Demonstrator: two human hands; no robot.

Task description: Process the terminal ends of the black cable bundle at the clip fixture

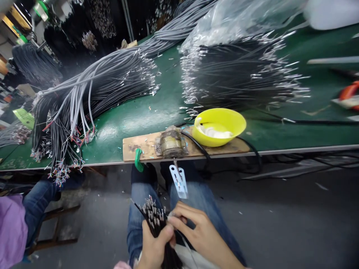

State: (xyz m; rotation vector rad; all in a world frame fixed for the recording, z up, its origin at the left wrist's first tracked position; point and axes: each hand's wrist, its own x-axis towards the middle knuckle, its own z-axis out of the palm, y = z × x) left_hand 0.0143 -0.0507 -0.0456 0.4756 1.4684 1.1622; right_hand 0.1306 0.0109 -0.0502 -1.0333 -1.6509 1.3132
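Over my lap, my left hand is wrapped round a bundle of black cables whose stripped, silvery ends point up and away from me. Close beside it, my right hand has its thumb and fingers pinched at the bundle's right edge. Whatever sits between those fingertips is too small to make out; a thin pale strand hangs just below them. Beyond my hands, a light-blue clothes peg is fixed to the shaft of a small motor mounted on a wooden board.
A yellow bowl with white material stands on the board, near a green clip. Piles of black cables and grey cables cover parts of the green table. Another person's purple sleeve shows at left.
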